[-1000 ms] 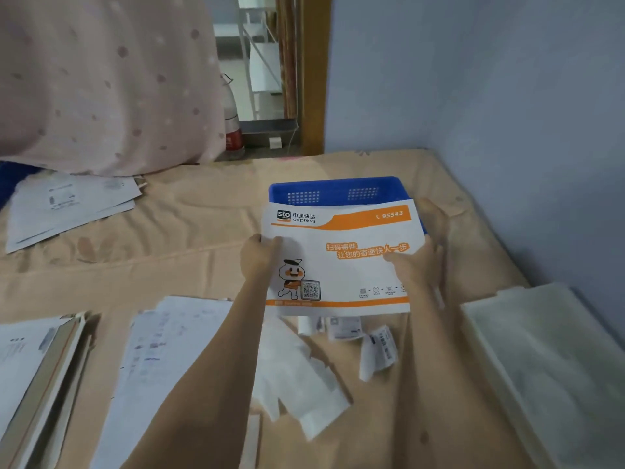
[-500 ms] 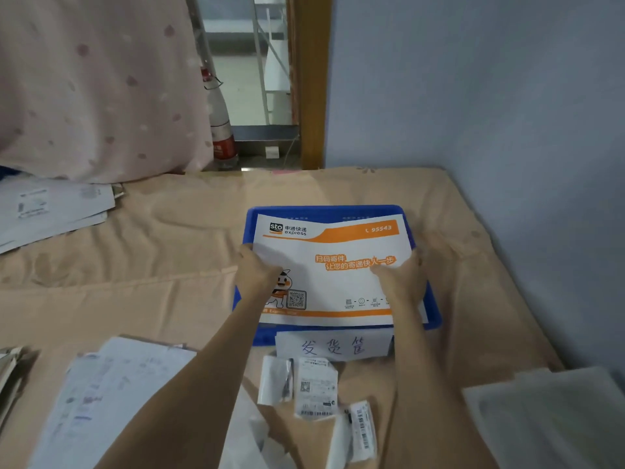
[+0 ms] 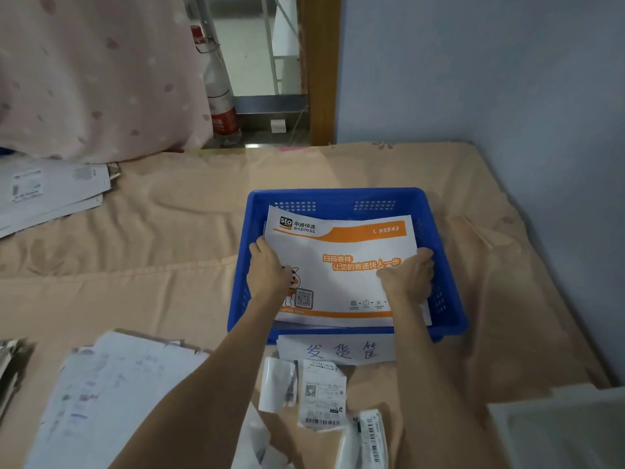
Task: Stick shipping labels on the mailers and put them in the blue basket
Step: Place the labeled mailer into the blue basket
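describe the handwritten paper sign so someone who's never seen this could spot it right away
Find the blue basket in the middle of the tan-covered surface. The handwritten paper sign hangs on the basket's near wall, between the person's forearms. Unlike the small printed barcode labels lying just in front, it is a wide white strip bearing three large blue pen characters.

Not much to see of the person here, just two forearms coming in from the bottom edge and both are bare all the way down, no sleeve or cuff showing anywhere. The left hand (image 3: pixel 269 270) and the right hand (image 3: pixel 407 277) are bare too: no gloves, and I can't spot a watch, band or ring on either wrist or on the fingers that show. Fingernails are too small and blurry to say anything about.
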Action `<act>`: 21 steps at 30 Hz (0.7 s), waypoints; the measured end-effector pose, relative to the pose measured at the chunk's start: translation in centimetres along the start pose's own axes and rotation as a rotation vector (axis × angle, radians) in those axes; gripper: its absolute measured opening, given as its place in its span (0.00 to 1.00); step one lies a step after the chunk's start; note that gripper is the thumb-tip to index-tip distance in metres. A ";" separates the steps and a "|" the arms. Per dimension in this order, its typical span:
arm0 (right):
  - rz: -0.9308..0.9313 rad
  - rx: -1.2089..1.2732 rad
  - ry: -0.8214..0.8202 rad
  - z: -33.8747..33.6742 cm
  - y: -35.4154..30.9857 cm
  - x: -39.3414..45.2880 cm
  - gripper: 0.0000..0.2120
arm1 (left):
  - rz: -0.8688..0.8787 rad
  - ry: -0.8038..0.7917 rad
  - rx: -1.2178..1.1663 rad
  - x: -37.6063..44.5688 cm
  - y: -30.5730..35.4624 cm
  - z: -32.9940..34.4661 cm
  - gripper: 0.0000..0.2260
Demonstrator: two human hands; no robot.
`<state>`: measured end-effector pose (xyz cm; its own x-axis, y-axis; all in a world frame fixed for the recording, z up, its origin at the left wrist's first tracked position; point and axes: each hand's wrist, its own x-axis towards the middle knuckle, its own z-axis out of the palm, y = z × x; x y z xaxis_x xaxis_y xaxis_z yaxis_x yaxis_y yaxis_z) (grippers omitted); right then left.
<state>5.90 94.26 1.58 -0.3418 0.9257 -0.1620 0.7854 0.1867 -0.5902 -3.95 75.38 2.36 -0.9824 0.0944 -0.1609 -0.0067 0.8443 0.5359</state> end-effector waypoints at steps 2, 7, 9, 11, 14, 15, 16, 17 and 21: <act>0.007 -0.050 0.001 0.2 0.1 0.1 0.35 | -0.005 -0.005 0.029 0.1 -0.4 0.4 0.26; 0.023 -0.132 -0.013 0.8 0.3 0.2 0.36 | -0.025 -0.022 0.099 0.2 -0.6 1.3 0.32; 0.023 -0.184 -0.018 1.0 0.3 0.1 0.34 | -0.010 -0.028 0.148 0.1 -0.6 1.6 0.31; 0.011 -0.250 -0.032 1.2 0.3 0.0 0.33 | 0.019 -0.028 0.214 -0.1 -0.7 1.8 0.26; -0.002 -0.264 -0.058 1.3 0.1 -0.3 0.31 | 0.058 -0.061 0.292 -0.1 -0.7 2.0 0.21; -0.012 -0.258 -0.065 1.3 0.0 -0.3 0.29 | 0.068 -0.076 0.291 -0.1 -0.6 2.0 0.21; -0.027 -0.239 -0.069 1.1 -0.2 -0.4 0.27 | 0.078 -0.092 0.277 0.1 -0.5 1.8 0.21; -0.044 -0.201 -0.071 0.9 -0.5 -0.5 0.24 | 0.086 -0.110 0.247 0.2 -0.4 1.5 0.21; -0.092 0.128 -0.149 -0.4 -2.2 -1.7 0.16 | 0.055 -0.219 -0.093 0.1 0.4 -1.0 0.14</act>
<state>4.96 92.44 3.50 -0.4888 0.8462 -0.2121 0.6789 0.2162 -0.7017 -4.28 75.18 3.37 -0.9179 0.2595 -0.3003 0.0181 0.7833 0.6214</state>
